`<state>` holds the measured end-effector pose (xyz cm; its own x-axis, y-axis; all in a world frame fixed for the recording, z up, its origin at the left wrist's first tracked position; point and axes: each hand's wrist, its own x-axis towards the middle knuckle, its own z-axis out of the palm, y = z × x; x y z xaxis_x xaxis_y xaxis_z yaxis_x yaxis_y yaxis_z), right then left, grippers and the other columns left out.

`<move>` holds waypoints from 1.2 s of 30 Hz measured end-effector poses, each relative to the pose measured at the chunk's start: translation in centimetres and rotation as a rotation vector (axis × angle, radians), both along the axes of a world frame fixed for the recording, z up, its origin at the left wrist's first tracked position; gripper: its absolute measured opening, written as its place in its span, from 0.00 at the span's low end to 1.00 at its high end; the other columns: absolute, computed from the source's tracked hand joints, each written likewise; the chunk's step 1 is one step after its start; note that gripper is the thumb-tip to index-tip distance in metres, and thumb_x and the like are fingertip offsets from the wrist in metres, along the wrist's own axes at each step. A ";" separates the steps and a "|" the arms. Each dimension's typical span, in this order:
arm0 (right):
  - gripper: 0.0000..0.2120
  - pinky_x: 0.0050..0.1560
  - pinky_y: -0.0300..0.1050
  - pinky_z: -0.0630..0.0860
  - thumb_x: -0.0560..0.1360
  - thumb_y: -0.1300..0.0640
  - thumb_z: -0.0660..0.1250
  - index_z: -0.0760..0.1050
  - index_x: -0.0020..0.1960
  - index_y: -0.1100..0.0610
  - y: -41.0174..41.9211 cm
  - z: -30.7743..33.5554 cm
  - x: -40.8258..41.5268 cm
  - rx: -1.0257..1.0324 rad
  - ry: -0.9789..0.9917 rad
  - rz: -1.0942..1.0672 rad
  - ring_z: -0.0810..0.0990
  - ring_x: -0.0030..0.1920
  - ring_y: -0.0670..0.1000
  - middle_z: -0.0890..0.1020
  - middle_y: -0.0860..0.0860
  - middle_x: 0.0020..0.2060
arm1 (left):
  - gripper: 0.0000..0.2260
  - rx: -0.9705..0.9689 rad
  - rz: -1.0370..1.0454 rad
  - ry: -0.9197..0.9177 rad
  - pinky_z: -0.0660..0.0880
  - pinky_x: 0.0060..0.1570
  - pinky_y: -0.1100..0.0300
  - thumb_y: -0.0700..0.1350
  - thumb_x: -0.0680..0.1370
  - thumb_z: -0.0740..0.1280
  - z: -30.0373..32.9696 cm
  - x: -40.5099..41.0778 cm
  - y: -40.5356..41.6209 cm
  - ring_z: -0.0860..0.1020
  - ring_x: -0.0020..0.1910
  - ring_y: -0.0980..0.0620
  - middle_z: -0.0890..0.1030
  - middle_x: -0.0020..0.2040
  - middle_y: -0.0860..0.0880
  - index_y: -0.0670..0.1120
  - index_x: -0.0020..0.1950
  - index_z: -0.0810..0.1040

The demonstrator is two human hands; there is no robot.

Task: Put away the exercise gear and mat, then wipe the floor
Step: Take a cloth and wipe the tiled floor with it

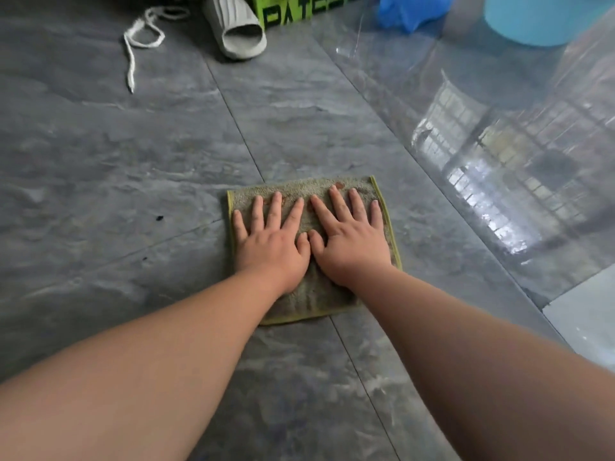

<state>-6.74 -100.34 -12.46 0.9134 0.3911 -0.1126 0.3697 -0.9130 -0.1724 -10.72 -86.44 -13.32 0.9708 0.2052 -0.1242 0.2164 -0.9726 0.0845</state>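
Nearest camera, 2 bare forearms reach forward over grey tiled floor (133, 161). Mid-scene: left hand (271, 242) and right hand (349, 241) lie flat side by side on cloth (312, 294), fingers straight and spread, thumbs touching, palms pressing down, gripping nothing. Cloth green, spread flat on floor, straddling tile joint. Right: clear plastic sheet (466, 128) over floor, reflecting window. Far left: white cord (143, 38), grey slipper (238, 28) beside green box (293, 11). Far right: blue bag (409, 11), blue tub (545, 18).
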 end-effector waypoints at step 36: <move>0.32 0.75 0.63 0.37 0.77 0.40 0.47 0.43 0.79 0.41 2.4 1.7 7.7 -0.026 0.167 0.048 0.36 0.79 0.55 0.44 0.48 0.80 | 0.29 -0.041 0.004 0.068 0.44 0.72 0.32 0.58 0.77 0.49 0.8 7.0 2.0 0.47 0.79 0.40 0.50 0.81 0.47 0.58 0.79 0.49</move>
